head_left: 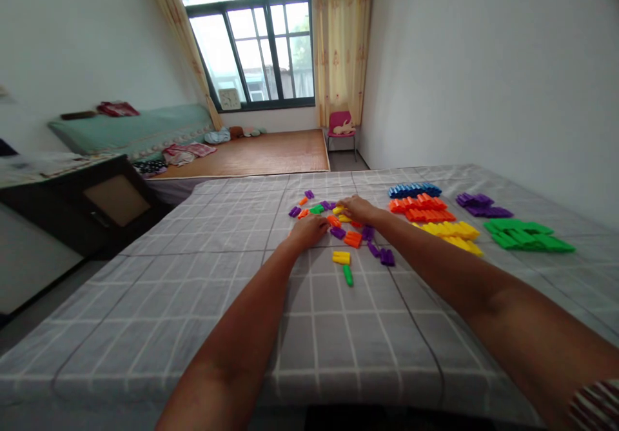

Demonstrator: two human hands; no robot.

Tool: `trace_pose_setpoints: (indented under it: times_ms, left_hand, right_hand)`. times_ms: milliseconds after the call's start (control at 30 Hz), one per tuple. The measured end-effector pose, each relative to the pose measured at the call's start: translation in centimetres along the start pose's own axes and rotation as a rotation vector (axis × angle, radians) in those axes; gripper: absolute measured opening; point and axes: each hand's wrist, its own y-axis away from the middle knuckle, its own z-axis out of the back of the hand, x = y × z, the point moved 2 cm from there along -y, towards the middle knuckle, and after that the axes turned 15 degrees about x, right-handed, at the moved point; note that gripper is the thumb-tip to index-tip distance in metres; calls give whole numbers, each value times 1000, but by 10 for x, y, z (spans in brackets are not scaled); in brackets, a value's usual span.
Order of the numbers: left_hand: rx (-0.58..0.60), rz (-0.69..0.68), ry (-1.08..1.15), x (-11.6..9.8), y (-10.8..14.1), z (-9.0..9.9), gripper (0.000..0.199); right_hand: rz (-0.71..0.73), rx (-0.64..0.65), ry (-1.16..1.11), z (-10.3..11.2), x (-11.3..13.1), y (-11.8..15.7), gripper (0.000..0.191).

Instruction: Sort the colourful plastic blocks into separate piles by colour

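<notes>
Both hands reach into a loose scatter of small coloured plastic pieces on the checked cloth. My left hand (pixel 311 230) lies at the near left of the scatter, beside an orange piece (pixel 333 221); its fingertips are too small to make out. My right hand (pixel 352 207) is over yellow pieces (pixel 344 219) at the far side, fingers bent down; whether it grips one cannot be seen. Nearer to me lie a yellow piece (pixel 341 257) and a green piece (pixel 348 275). Purple pieces (pixel 387 257) sit to the right of them.
Sorted groups lie on the right: blue (pixel 414 190), orange (pixel 422 207), yellow (pixel 452 235), purple (pixel 482 205) and green (pixel 527 235). The cloth-covered table (pixel 193 276) has its near edge below my forearms. A dark cabinet (pixel 72 205) stands left; a pink chair (pixel 333 121) stands behind.
</notes>
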Motion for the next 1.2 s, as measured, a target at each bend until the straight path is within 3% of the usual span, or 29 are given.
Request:
trace_pose_setpoints:
  times_ms: [133,267,367,500,567,733,900,1100,1200]
  left_hand:
    - [-41,80,-41,2,0,-1,26]
    - [-216,192,-21,0,0,5,28]
    - [-294,96,8,-11,-3,6,27]
    - [-148,-143,-22,-32,-11,-5,31]
    - [-77,-170,-71,-37,-14,-10,35]
    - [-25,-136,-93,-28,-15,-11,39]
    - [-70,-28,-35,-14,-11,-5,31]
    - [-105,10,-103,-15,-7,-9,26]
    - [-113,12,-134,-17,-6,-9,23]
  right_hand:
    - [6,50,-74,2,3,6,25]
    - [48,93,-207,8,-5,24,29]
    - [87,77,-286,12,-21,35,31]
    - [-66,-27,-171,15,-43,45,29]
    - [-127,9,-119,11,-48,48,31]
    - [-87,134,-150,0,-45,53,39]
    - [-106,150,-149,1,-40,53,48]
    - [-136,109,-99,4,-33,53,33]
    - [-164,97,-138,3,-33,55,48]
